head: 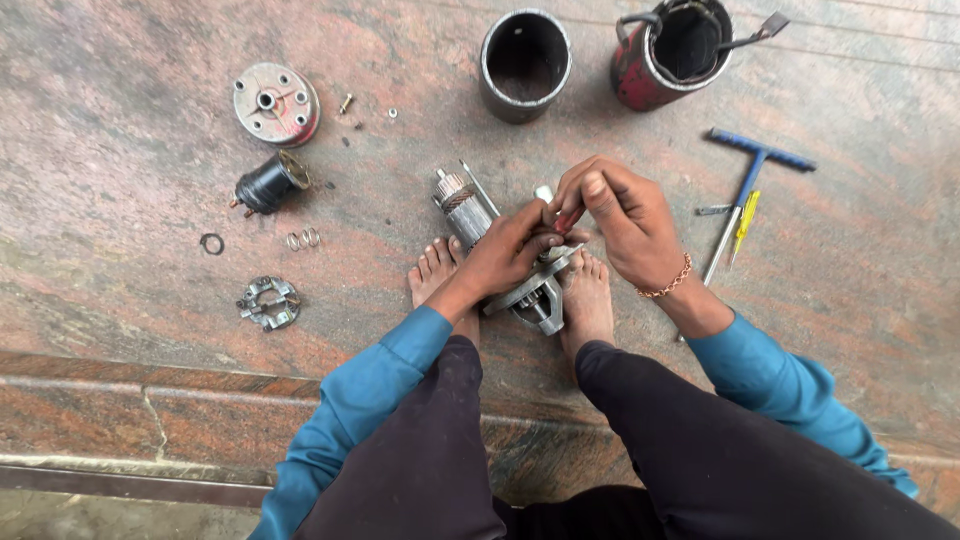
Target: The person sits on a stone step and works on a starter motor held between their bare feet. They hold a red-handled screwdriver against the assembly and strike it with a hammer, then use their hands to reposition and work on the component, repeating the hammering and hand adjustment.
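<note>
**Clearly a heavy, greasy motor core, steadied between the feet**

Here the armature assembly [500, 250] lies under both hands, braced between bare feet. It looks heavy, rigid and oily; the steel shaft beyond the fingertips seems the surest hold. The left hand [505, 255] wraps its body, fingers curled shut. The right hand [620, 225] pinches a small red-tipped piece [566, 221]. Grey metal, copper-banded end.

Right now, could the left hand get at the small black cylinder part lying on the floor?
Probably yes. The black cylinder part lies to the left on bare floor with nothing between, but the left hand is gripping the motor assembly and must let go first.
</note>
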### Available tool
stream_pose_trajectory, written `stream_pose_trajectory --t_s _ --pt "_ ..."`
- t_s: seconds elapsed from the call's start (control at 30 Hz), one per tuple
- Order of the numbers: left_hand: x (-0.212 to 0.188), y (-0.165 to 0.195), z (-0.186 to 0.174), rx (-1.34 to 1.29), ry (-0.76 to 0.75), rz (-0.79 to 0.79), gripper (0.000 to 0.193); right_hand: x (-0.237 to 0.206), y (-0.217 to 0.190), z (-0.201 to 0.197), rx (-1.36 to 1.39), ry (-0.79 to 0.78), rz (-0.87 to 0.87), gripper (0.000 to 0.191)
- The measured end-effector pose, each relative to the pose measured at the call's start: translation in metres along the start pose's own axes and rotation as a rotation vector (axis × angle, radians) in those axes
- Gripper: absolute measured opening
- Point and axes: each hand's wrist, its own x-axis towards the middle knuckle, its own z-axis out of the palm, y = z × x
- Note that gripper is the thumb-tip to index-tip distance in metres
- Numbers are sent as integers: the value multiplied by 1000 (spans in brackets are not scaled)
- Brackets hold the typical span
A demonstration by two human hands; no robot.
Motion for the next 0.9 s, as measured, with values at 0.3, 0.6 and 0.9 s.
stream_pose_trajectory --t_s 0.3,0.6,0.9 --pt "3 1 0 -20 -12 0 19 0 9 32 180 49 90 45" --pt "-1 -2 0 -128 -85 24 22 -3 14 45 418 195 36 49" --pt "-5 -14 4 -446 189 47 42 11 8 33 585 -160 59 55"
